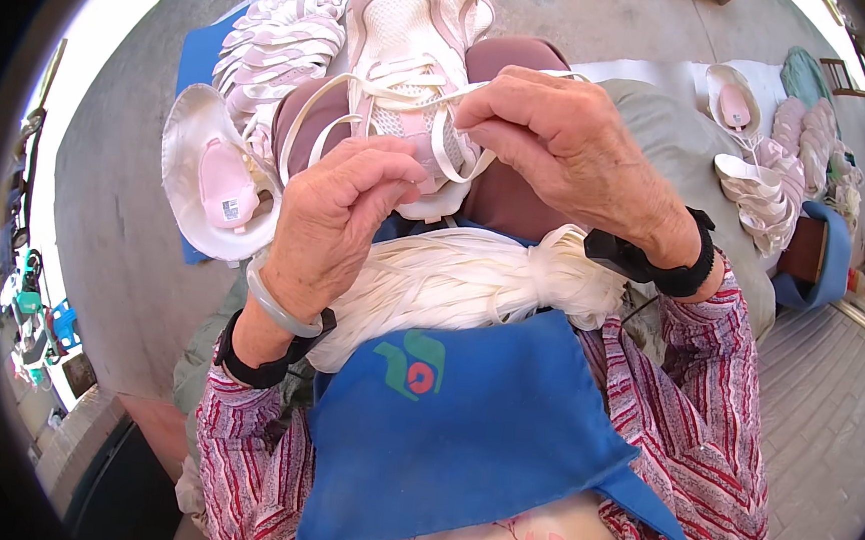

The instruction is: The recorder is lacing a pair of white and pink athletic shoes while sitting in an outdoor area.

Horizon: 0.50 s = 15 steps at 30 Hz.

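A pale pink and white sneaker (412, 93) rests on my lap between my knees, its heel end toward me. A flat cream shoelace (404, 97) threads its eyelets and hangs in loose loops on both sides. My right hand (582, 145) pinches the lace by the right side of the shoe opening. My left hand (341, 213) is over the left side of the opening, thumb and fingers closed together; what they hold is hidden. Below the shoe, a thick bundle of cream laces (452, 276) lies across my lap, above a blue apron (463, 403).
At left, a row of similar shoes (283, 44) lies on a blue sheet (199, 58), with a shoe upper (220, 175) nearer me. More pink shoes (764, 188) lie at right on a white sheet (671, 81), beside a blue stool-like object (822, 262).
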{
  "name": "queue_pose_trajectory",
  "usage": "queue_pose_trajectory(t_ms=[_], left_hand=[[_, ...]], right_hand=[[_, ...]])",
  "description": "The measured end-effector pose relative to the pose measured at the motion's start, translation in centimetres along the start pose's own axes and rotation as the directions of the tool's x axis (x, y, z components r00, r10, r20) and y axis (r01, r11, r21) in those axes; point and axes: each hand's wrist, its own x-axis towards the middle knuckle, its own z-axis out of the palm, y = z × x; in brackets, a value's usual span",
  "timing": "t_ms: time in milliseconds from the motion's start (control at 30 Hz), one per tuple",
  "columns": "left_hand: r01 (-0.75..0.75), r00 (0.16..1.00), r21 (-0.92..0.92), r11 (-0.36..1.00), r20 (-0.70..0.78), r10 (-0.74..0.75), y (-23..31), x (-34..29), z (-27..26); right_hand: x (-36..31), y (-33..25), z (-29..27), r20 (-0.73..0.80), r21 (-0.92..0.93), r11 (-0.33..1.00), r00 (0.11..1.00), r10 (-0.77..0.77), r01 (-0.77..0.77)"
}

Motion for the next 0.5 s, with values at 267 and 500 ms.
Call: queue_pose_trajectory(t_ms=[267,500], left_hand=[[0.122,0.981,0.298,0.947,-0.181,-0.07,1.5,1.1,1.1],[-0.032,0.96,0.661,0.75,-0.188,0.207,1.2,1.3,0.4]], right_hand=[[-0.5,-0.5,-1.3,0.231,0.313,0.94,0.971,0.063,-0.136],[-0.1,1.4,2.5,0.054,-0.082,0.993,0.995,-0.08,0.084]])
